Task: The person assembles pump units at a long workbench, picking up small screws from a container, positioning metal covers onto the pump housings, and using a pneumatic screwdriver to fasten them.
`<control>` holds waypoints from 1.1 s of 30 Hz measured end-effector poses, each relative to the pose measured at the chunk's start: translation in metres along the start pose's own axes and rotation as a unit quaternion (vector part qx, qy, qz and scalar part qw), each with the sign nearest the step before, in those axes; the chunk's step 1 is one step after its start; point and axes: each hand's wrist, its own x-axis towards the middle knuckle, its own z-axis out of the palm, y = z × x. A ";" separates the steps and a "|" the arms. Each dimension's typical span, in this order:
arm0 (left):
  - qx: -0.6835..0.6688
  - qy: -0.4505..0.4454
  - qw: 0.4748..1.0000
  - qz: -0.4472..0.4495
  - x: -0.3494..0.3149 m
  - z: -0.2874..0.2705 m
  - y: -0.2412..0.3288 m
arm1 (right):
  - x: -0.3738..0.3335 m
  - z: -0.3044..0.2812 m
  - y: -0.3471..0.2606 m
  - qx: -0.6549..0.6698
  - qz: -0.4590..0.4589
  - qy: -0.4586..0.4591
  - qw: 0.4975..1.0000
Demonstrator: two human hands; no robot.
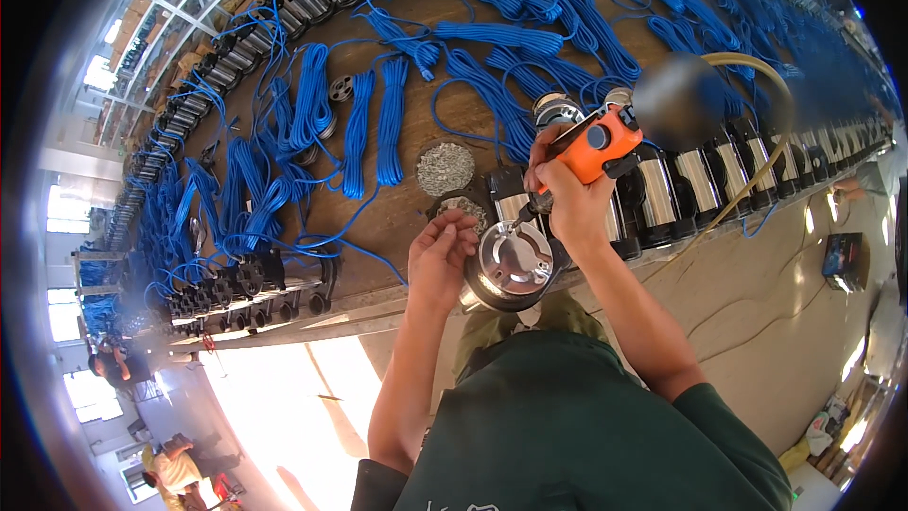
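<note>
My right hand (579, 203) is wrapped round an orange power screwdriver (605, 146), its bit pointing down-left toward a round metal housing (516, 259). The housing stands upright at the table's near edge, its shiny disc-shaped top facing up. Just left of it, my left hand (441, 254) is raised with thumb and fingertips pinched together; anything between them is too small to make out. Beyond that hand lie two dishes of small metal parts, one larger dish (445, 168) and one nearer dish (462, 212) partly behind the fingers.
Bundles of blue cable (390, 123) cover much of the brown table (364, 237). Rows of silver-and-black cylinders (659, 191) line the near right edge and the far rim. A yellowish hose (784, 123) curves down at right. Another person (176, 466) is at lower left.
</note>
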 end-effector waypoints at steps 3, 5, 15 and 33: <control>-0.022 0.007 1.000 0.009 -0.002 -0.003 -0.005 | 0.004 0.001 0.003 -0.004 -0.001 0.011 1.000; -0.030 0.019 0.999 0.013 -0.003 -0.003 -0.006 | 0.005 0.001 0.004 -0.001 0.000 0.019 1.000; -0.012 0.050 0.999 0.009 -0.005 0.001 -0.005 | 0.005 -0.001 0.001 -0.011 0.006 0.020 1.000; -0.022 0.037 0.999 0.017 -0.011 0.009 0.000 | -0.010 0.006 0.004 -0.053 0.015 -0.026 0.998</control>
